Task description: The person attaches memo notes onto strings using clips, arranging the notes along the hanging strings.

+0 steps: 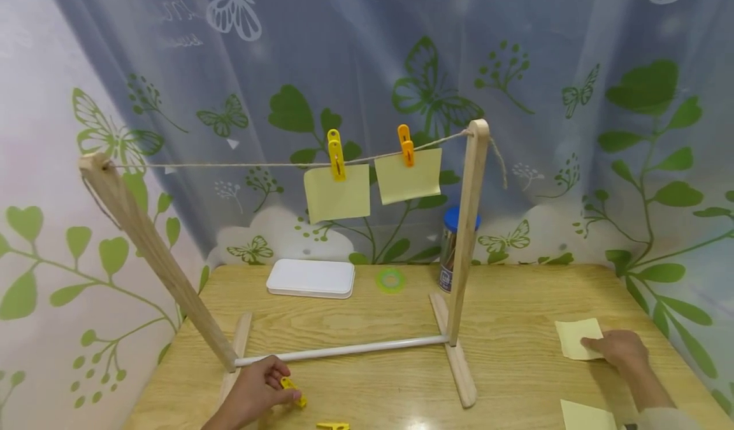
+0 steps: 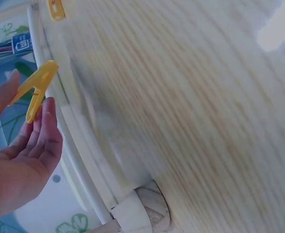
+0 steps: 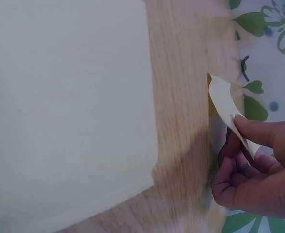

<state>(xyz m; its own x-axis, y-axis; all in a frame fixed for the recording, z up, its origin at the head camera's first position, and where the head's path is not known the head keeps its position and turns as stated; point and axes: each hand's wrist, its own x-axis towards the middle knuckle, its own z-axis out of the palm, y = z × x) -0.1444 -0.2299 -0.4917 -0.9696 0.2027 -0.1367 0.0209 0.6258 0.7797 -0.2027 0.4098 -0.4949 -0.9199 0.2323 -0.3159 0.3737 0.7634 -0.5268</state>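
My left hand [image 1: 258, 392] is low at the table's front left, beside the rack's foot, and pinches a yellow clothespin [image 1: 292, 392] between thumb and fingertips. The left wrist view shows that clothespin [image 2: 36, 90] at the tips of my left hand [image 2: 30, 92]. A second yellow clothespin [image 1: 332, 426] lies loose on the table just to its right. At the right, my right hand [image 1: 616, 348] pinches the edge of a yellow paper note [image 1: 576, 337]; the right wrist view shows the note [image 3: 225, 99] curling up between thumb and fingers [image 3: 249, 131].
A wooden rack [image 1: 467, 226] with a string holds two yellow notes [image 1: 337, 193] [image 1: 408, 176] under clothespins. Behind it are a white flat box [image 1: 311, 278], a green ring [image 1: 390, 280] and a blue-lidded jar [image 1: 447, 251]. Another yellow note [image 1: 587, 415] lies front right.
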